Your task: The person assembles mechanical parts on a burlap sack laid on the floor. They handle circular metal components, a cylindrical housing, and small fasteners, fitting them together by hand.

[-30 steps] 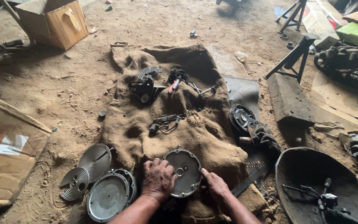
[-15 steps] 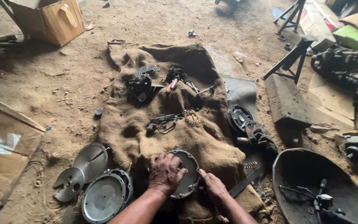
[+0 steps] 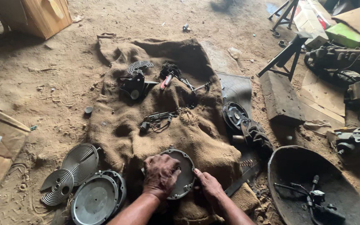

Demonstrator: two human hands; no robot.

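Centrally, a round grey metal plate [image 3: 184,173] lies on a sheet of brown burlap [image 3: 167,121] spread over the dirt floor. Left hand [image 3: 160,175]: palm down, fingers curled over the plate's left half, pressing on it. Right hand [image 3: 207,185]: set against the plate's lower right edge, fingertips touching the rim; whether it grips the rim cannot be told. Just left of the burlap lie a larger round metal cover [image 3: 96,200] and two ribbed spiral discs [image 3: 80,163], the smaller disc [image 3: 58,192] touching the cover's left side. Farther up the burlap: a small wired part [image 3: 158,120], a dark motor-like unit [image 3: 133,86] and a red-handled tool [image 3: 165,81]. At lower right, well apart from the hands, a dark shallow pan [image 3: 288,166] holds a black fitting.
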